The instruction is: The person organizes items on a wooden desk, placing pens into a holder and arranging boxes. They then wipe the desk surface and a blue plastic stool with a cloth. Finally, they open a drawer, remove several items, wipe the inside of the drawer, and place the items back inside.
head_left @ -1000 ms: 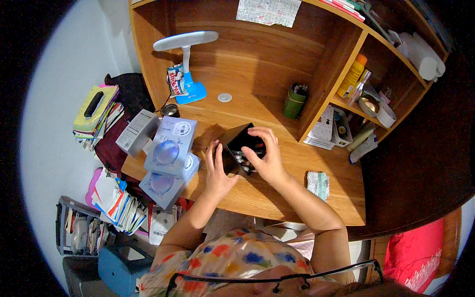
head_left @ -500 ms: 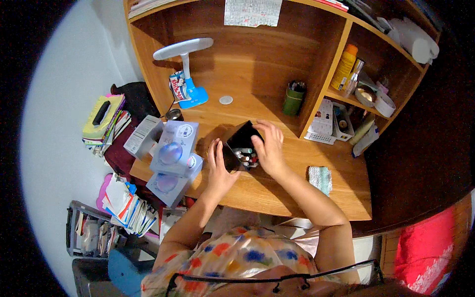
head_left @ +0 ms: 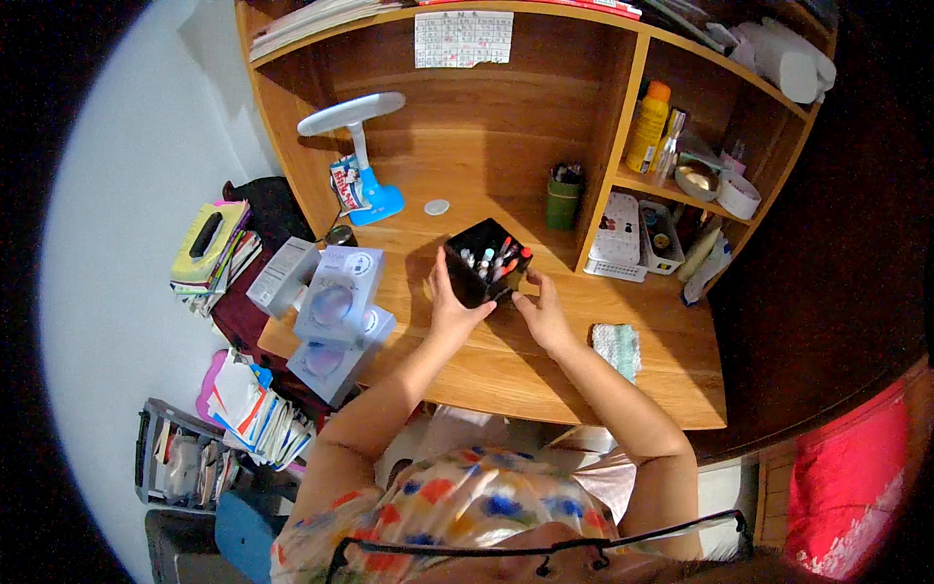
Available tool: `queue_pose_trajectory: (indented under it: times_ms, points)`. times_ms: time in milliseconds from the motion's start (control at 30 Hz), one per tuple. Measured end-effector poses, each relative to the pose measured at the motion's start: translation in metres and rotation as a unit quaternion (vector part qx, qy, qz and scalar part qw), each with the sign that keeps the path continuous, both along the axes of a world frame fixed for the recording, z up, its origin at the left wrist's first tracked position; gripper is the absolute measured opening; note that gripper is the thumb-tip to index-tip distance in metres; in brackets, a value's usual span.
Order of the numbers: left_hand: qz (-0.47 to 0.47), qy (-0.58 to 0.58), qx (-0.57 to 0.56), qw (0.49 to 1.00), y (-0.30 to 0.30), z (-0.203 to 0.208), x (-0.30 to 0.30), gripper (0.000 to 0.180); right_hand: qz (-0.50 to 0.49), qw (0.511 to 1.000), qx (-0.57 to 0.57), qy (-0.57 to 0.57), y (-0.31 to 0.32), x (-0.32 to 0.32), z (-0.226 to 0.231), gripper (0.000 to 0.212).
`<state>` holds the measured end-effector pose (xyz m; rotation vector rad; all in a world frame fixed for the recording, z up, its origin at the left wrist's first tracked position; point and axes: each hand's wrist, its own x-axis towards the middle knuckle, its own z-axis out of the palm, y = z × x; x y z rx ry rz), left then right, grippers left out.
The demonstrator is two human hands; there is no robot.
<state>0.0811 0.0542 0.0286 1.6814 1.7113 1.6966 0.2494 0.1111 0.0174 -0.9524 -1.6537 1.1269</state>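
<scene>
A square black pen holder (head_left: 469,286) stands on the wooden desk in front of me, its open top tilted slightly toward me. Several pens and markers (head_left: 494,262) with white, red and orange parts stick up inside it. My left hand (head_left: 453,310) is wrapped round the holder's left side and near edge, thumb across the front. Against the right side rests my right hand (head_left: 543,313), its thumb at the lower near corner and its fingers curled along the wall. The holder's underside is hidden.
Blue-and-white boxes (head_left: 331,310) are stacked at the desk's left, near a blue-based lamp (head_left: 377,202). A green pen cup (head_left: 561,202) stands at the back. To the right lie a folded cloth (head_left: 616,351) and a white basket (head_left: 617,243) beneath a shelf holding bottles.
The pen holder has gone from steeply tilted to nearly upright, with its pens now standing up. My right hand has moved from its upper rim down to its right side.
</scene>
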Motion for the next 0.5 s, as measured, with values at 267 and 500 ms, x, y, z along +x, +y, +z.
queue_pose_trajectory:
  times_ms: [267,500]
  points:
    - [-0.069,-0.064,0.000,0.996,0.083,-0.031,0.005,0.123,0.024,0.997,-0.008,-0.076,0.022,0.004,-0.034,0.067]
    - [-0.060,-0.049,-0.012,0.997,0.142,-0.041,-0.006,0.122,-0.010,0.961,0.130,-0.246,0.062,-0.014,-0.035,0.079]
